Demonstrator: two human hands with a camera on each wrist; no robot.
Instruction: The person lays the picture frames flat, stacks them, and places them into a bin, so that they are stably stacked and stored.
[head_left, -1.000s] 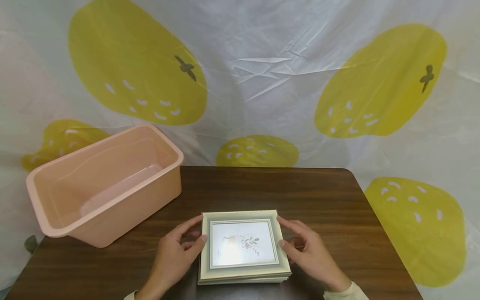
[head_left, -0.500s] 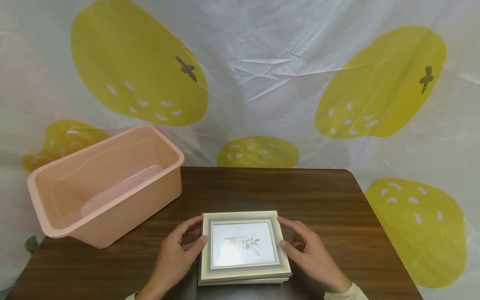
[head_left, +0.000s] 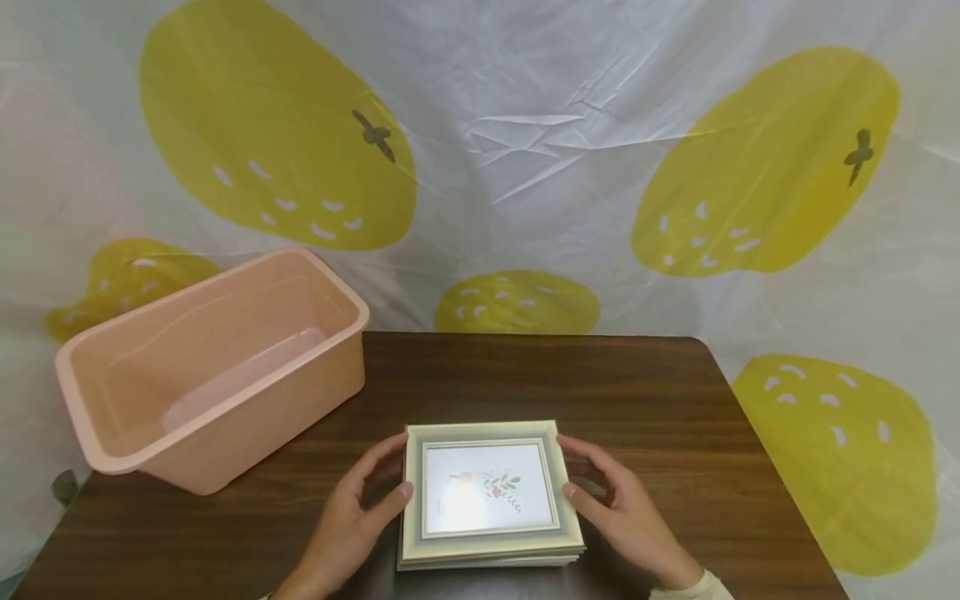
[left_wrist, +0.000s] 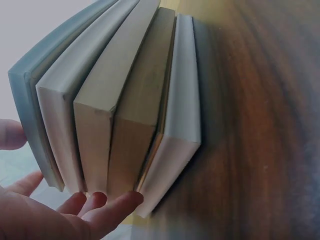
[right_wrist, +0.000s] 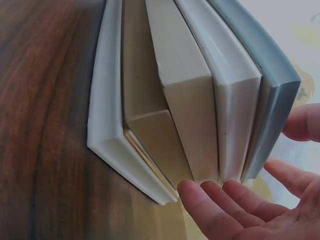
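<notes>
A stack of several picture frames [head_left: 491, 487] lies flat on the dark wooden table [head_left: 525, 375], near its front edge. The top frame is grey-green around a small flower print. My left hand [head_left: 360, 510] lies against the stack's left side, thumb at the top frame's edge and fingers reaching along the side. My right hand [head_left: 622, 510] mirrors it on the right side. The left wrist view shows the stacked frame edges [left_wrist: 125, 100] with my fingertips [left_wrist: 107, 204] touching the lower frames. In the right wrist view the fingertips [right_wrist: 210, 205] touch the stack [right_wrist: 190, 95] near the bottom, thumb apart.
A pink plastic tub [head_left: 225, 433] with nothing inside stands on the table's left side, partly over the edge. A white sheet with yellow fruit shapes [head_left: 757, 167] hangs behind. Bare wood lies beyond and to the right of the stack.
Both hands have slid a little toward me along the stack's sides. The stack and the tub have not moved.
</notes>
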